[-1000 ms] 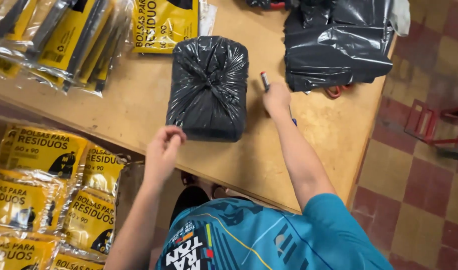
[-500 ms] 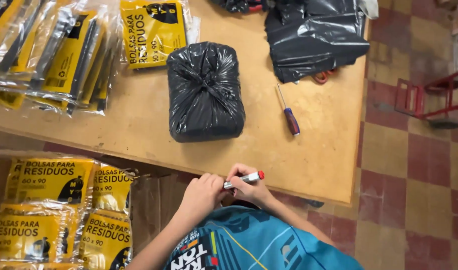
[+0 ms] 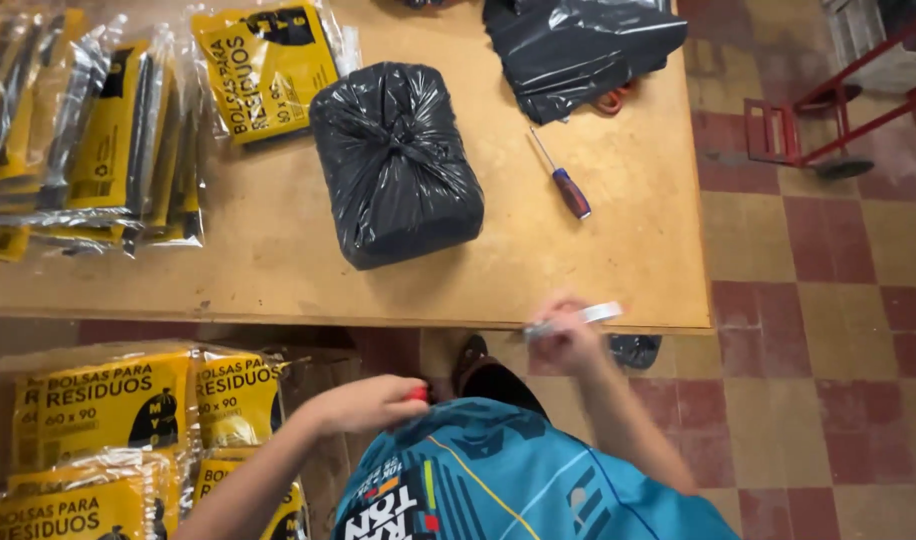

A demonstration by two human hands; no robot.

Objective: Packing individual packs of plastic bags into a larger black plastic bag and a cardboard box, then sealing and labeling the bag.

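My right hand (image 3: 566, 338) holds an uncapped white marker (image 3: 578, 318) just past the near edge of the wooden table (image 3: 618, 260); the hand is blurred. My left hand (image 3: 370, 403) is closed on the marker's red cap (image 3: 418, 394), close to my blue shirt. A tied black plastic bundle (image 3: 396, 162) sits on the table ahead of both hands. A screwdriver (image 3: 563, 180) with a blue and red handle lies to the right of the bundle.
Yellow packs of bags (image 3: 263, 65) and clear-wrapped packs (image 3: 88, 140) lie at the table's left. More yellow packs (image 3: 118, 410) sit in a box below the table. Loose black bags (image 3: 578, 45) lie at the back. A red trolley (image 3: 828, 110) stands on the tiled floor.
My hands held the capped marker together before; now they have pulled apart, the cap in my left hand and the marker in my right, which has moved toward the table edge.
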